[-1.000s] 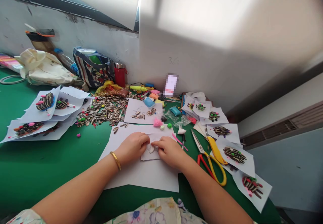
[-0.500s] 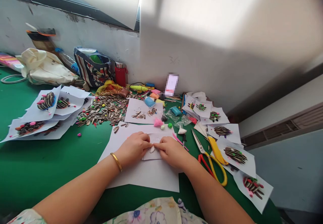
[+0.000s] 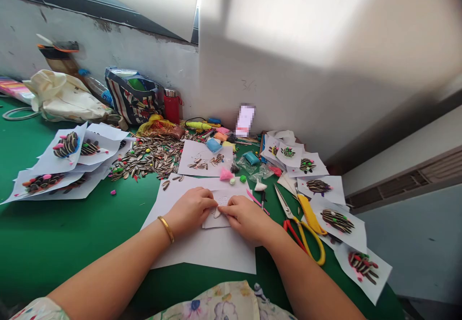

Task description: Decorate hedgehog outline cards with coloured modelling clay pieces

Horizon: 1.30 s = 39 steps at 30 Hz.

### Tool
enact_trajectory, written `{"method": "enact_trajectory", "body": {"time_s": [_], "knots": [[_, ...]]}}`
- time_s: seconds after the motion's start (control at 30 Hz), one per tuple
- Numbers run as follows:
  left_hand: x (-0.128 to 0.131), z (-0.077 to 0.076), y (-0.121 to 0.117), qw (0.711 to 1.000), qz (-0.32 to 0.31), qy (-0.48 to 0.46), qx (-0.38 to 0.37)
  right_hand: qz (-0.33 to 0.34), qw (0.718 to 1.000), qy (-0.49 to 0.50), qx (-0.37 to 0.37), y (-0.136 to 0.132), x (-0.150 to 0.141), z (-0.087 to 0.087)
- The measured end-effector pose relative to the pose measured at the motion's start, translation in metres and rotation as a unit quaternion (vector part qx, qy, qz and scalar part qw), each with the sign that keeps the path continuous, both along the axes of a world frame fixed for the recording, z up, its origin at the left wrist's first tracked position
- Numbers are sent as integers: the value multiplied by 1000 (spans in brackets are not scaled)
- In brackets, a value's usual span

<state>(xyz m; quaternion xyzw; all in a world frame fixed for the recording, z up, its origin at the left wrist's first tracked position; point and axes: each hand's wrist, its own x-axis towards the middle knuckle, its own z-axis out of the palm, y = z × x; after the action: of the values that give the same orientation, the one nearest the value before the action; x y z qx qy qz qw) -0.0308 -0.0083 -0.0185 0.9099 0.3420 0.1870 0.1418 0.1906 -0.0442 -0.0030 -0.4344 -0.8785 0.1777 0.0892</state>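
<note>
2 bare hands at a small white paper [image 3: 212, 223], flat on a large white sheet [image 3: 209, 250] towards the near edge of a green table [image 3: 90, 228]. Left hand [image 3: 192, 208], gold bracelet [image 3: 166, 229] at the wrist, fingers bunched over the paper's left side; right hand [image 3: 245, 218] with forefinger extended beside a pale, teardrop-shaped piece [image 3: 217, 212] on the paper. Fingertips of both hands close together at the piece's upper end, any clamp on it impossible to tell. Towards the table's far edge, a heap of striped seeds [image 3: 155, 156], a pink lump [image 3: 226, 174] and a green ball [image 3: 243, 179]. Yellow-handled scissors [image 3: 296, 221] near the right edge, beside seed-decorated sheets [image 3: 346, 239]; more seed-decorated papers [image 3: 46, 162] towards the left edge.
</note>
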Motion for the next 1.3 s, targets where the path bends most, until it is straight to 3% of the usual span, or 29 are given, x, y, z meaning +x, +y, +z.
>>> {"method": "enact_trajectory", "body": {"time_s": [0.33,0.63,1.0,1.3], "knots": [[1,-3,2,1000,14,-7,-9,-16,1000,-9,-13,-3,-3,3],[2,-1,0,1000,7,-5,-8,17,999,14,-30,1,5,3],[8,3,-10,998,53,21,-1,23,997,46,-62,4,10,5],[7,4,-10,998,54,7,-11,51,998,19,-42,2,9,6]]}}
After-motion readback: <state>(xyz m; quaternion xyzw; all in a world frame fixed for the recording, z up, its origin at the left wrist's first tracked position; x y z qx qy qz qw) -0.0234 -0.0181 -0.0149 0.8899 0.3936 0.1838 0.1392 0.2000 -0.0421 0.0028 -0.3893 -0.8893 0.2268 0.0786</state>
